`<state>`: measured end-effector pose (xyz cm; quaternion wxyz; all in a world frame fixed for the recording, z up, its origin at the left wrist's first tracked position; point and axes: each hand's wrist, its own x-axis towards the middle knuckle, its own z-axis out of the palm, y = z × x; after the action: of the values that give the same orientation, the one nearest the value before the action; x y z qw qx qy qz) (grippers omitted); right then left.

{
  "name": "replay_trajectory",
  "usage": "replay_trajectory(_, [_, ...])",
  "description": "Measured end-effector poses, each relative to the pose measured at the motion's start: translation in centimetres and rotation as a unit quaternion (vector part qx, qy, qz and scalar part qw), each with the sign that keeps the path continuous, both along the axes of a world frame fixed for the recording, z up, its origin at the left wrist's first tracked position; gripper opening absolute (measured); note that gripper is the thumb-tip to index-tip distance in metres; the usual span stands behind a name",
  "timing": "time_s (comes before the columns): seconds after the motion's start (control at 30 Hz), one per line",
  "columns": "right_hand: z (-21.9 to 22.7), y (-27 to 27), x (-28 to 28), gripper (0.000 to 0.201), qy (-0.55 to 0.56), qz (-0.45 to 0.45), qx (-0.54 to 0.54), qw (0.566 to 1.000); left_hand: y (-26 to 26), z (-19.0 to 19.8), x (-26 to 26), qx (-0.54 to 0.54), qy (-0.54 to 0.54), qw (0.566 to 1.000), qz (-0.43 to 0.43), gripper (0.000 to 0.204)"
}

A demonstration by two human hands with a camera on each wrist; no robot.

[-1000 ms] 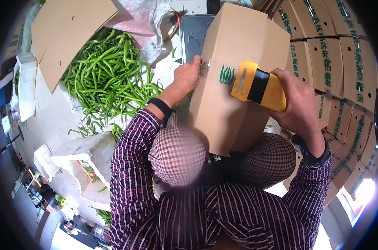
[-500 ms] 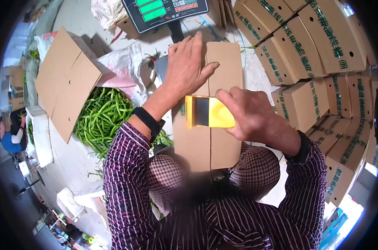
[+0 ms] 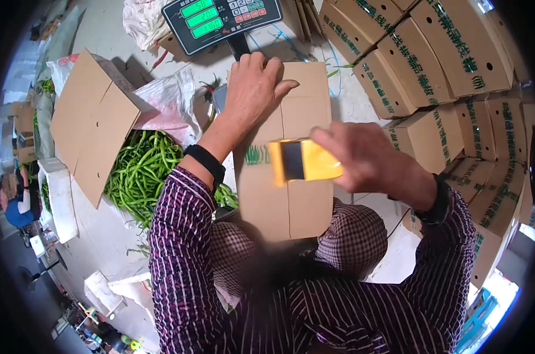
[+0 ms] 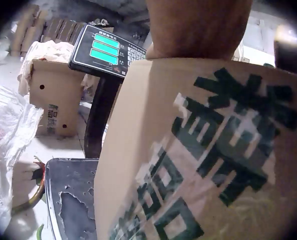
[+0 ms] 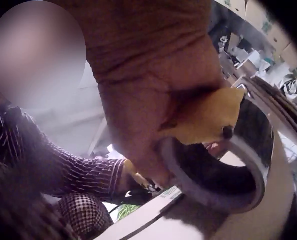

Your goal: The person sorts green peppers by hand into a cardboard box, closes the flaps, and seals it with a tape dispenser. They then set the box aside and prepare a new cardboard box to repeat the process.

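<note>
A tall brown cardboard carton [image 3: 309, 206] stands between the person's knees, its centre seam facing up. My right hand [image 3: 368, 156] grips a yellow tape dispenser [image 3: 320, 160] with a black band, close over that seam. In the right wrist view, the dispenser's tape roll [image 5: 216, 180] shows below the hand. My left hand [image 3: 253, 85] rests on the carton's far left part, thumb spread over the top; its fingertips are hidden in the left wrist view. Green lettering [image 4: 228, 135] covers the carton's side, with clear tape over part of it.
Beyond the carton is a scale with a lit display [image 3: 202, 17]; its dark platform [image 4: 71, 200] sits beside the carton. Green peppers [image 3: 140, 177] are heaped at left beside a cardboard flap [image 3: 93, 124]. Stacked printed cartons [image 3: 438, 71] line the right side.
The carton has turned so its seamed face points up. My left hand has moved from its side onto the top. The dispenser has shifted to the seam, and the view has swung toward the scale.
</note>
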<state>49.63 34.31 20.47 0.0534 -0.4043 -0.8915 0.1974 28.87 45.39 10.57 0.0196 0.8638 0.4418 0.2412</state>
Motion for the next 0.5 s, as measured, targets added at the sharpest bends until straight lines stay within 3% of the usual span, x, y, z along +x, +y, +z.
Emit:
replay_trajectory(0.03, [-0.1, -0.4, 0.9, 0.04, -0.035, -0.016, -0.005, 0.999, -0.3, -0.2, -0.2, -0.002, 0.0, 1.0, -0.002, 0.038])
replay_trajectory(0.1, [-1.6, -1.2, 3.6, 0.06, -0.019, -0.032, 0.011, 0.999, -0.2, -0.5, -0.3, 0.016, -0.006, 1.0, -0.016, 0.037])
replay_trajectory(0.3, [-5.7, -4.5, 11.1, 0.061, -0.038, -0.133, -0.047, 0.989, 0.1, -1.5, -0.5, 0.053, -0.021, 0.998, -0.028, 0.04])
replay_trajectory(0.37, [-8.2, -5.7, 13.6, 0.062, -0.009, -0.16, -0.024, 0.987, -0.1, -0.8, -0.4, 0.034, 0.008, 0.999, -0.017, 0.042])
replay_trajectory(0.43, [-10.5, -6.4, 14.3, 0.065, -0.02, -0.189, -0.081, 0.978, -0.3, -0.6, -0.3, 0.005, -0.001, 1.0, -0.018, 0.045])
replay_trajectory(0.5, [-12.9, -5.6, 12.3, 0.06, -0.055, -0.204, -0.157, 0.965, -0.2, -0.4, -1.0, 0.002, -0.124, 0.992, -0.036, 0.043])
